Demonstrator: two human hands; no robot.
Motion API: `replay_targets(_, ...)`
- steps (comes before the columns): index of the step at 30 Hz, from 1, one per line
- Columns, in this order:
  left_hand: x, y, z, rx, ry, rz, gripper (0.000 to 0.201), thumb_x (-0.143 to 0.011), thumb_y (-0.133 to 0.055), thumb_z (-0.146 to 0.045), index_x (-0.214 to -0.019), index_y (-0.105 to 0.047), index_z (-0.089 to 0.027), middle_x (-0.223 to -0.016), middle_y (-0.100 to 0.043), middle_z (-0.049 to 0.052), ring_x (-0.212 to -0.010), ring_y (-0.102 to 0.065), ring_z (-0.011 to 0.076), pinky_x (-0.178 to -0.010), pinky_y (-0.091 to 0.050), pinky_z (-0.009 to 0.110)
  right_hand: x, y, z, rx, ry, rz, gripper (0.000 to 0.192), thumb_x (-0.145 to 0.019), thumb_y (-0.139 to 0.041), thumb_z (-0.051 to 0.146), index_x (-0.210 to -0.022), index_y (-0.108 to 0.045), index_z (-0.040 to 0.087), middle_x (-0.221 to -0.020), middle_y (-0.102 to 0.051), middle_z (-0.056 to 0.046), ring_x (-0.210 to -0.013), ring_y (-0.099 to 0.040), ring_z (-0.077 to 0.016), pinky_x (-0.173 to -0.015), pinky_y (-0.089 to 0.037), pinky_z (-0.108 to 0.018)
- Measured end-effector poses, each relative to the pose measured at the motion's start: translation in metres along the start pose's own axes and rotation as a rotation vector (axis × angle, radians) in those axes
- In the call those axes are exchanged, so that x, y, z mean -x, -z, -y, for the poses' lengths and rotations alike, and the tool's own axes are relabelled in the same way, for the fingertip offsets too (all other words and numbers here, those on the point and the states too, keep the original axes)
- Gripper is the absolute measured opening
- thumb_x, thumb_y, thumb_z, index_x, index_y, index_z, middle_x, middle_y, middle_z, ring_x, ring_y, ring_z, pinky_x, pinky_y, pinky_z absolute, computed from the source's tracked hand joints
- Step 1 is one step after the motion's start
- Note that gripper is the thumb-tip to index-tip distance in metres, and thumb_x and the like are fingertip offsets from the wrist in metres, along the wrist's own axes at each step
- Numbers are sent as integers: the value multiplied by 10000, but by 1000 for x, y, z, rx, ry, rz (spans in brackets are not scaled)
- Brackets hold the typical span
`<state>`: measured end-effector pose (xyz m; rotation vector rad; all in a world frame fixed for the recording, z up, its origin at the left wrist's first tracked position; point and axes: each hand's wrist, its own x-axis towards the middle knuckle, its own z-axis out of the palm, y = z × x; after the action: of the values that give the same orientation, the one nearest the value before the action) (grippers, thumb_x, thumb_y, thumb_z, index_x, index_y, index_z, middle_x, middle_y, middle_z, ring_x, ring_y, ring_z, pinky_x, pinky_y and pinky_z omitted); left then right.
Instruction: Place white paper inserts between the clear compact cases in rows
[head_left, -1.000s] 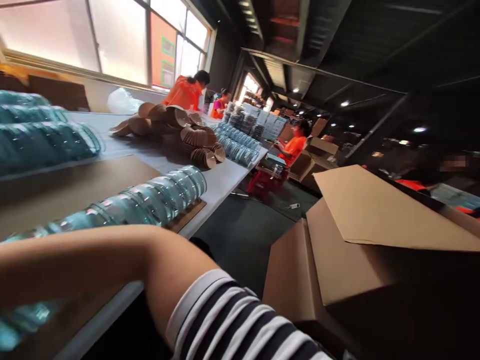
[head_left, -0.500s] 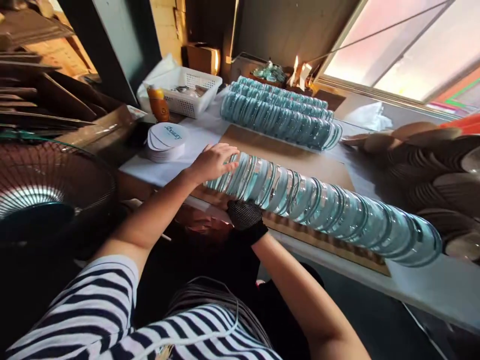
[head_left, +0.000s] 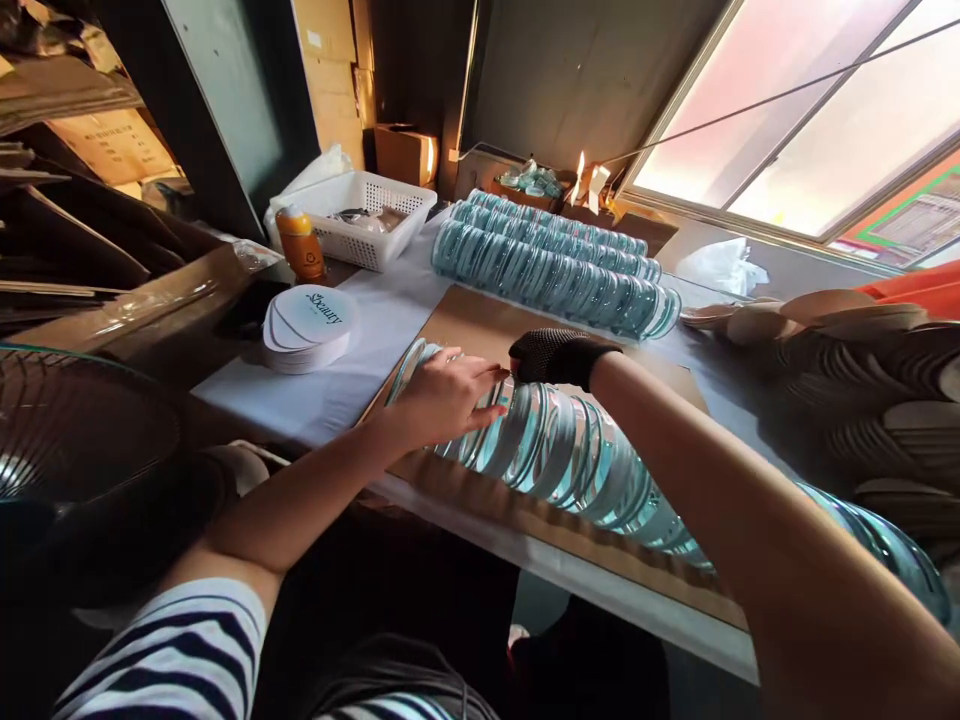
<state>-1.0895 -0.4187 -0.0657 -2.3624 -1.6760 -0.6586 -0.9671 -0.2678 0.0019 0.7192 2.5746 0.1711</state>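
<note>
A long row of round glass discs (head_left: 570,450) stands on edge along a brown cardboard sheet (head_left: 480,315), leaning against one another. My left hand (head_left: 454,388), bare, lies over the row's left part with its fingers stretched out to the right, touching the rims. Just beyond those fingertips, at the top of the row, is my right hand (head_left: 551,357) in a black mesh glove. Its fingers are curled down by the discs, and what they hold, if anything, is hidden. My right forearm covers part of the row.
Behind the sheet lie more rows of glass discs (head_left: 555,275). To the left are a stack of white printed round cards (head_left: 311,330), an orange bottle (head_left: 300,243) and a white basket (head_left: 382,225). Stacked brown discs (head_left: 885,370) crowd the right; a fan (head_left: 82,430) stands at the left.
My right hand has moved from the near side of the glass row up and over to its far upper side. My left hand stays on the row, and the view has shifted.
</note>
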Motion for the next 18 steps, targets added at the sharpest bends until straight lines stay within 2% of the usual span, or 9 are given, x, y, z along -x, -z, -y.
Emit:
replay_targets(3, 0, 2, 1, 12, 15, 17, 460, -957, -489, -428, -1355, -543, -205, -1310, -639, 73, -1197, -595, 250, -1099, -359, 499, 4, 7, 9, 136, -2, -26, 314, -778, -624, 262, -1049, -747, 162, -990, -736, -145, -923, -677, -292, -710, -465, -333)
replay_targets(5, 0, 3, 1, 30, 41, 19, 443, -943, -502, -426, -1327, -570, -216, -1254, -671, 69, -1182, -604, 247, -1094, -360, 482, 22, 6, 14, 155, -36, -90, 302, -807, -591, 298, -1037, -743, 175, -966, -736, -142, -913, -681, -297, -702, -458, -333)
replay_targets(7, -1, 2, 1, 50, 57, 12, 431, -941, -494, -438, -1306, -589, -228, -1245, -679, 59, -1177, -608, 240, -1088, -360, 462, 49, -5, 27, 88, -100, -213, 307, -849, -536, 361, -1020, -734, 201, -932, -737, -115, -868, -684, -275, -678, -438, -311)
replay_targets(9, -2, 1, 1, 56, 57, 12, 444, -949, -468, -466, -1301, -596, -226, -1278, -667, 55, -1185, -603, 242, -1088, -352, 452, 79, -29, 50, 16, -198, -373, 338, -900, -461, 395, -1011, -722, 211, -916, -735, -101, -825, -680, -251, -655, -411, -296)
replay_targets(11, -2, -1, 2, 50, 53, 15, 466, -956, -445, -480, -1307, -595, -213, -1316, -647, 57, -1206, -590, 249, -1093, -341, 451, 101, -64, 82, -41, -253, -460, 375, -948, -386, 378, -1015, -712, 207, -916, -733, -103, -797, -676, -231, -639, -391, -289)
replay_targets(15, -2, 2, 3, 51, 79, 41, 463, -950, -463, -455, -1317, -592, -203, -1339, -633, 60, -1233, -574, 249, -1101, -338, 446, 115, -134, 146, -157, -231, -362, 379, -976, -348, 314, -1076, -695, 202, -920, -741, -114, -819, -681, -234, -640, -395, -299)
replay_targets(17, -3, 7, 1, 48, 79, 68, 448, -948, -475, -434, -1316, -592, -206, -1357, -619, 64, -1263, -555, 246, -1104, -345, 443, 118, -149, 160, -176, -220, -336, 379, -977, -337, 290, -1109, -686, 225, -965, -744, -113, -851, -685, -247, -647, -408, -313)
replay_targets(18, -4, 10, -2, 43, 71, 73, 444, -948, -481, -420, -1320, -589, -204, -1381, -600, 69, -1295, -531, 247, -1115, -340, 448, 121, -149, 160, -183, -200, -332, 385, -983, -326, 297, -1094, -689, 237, -969, -745, -109, -845, -686, -248, -640, -408, -316)
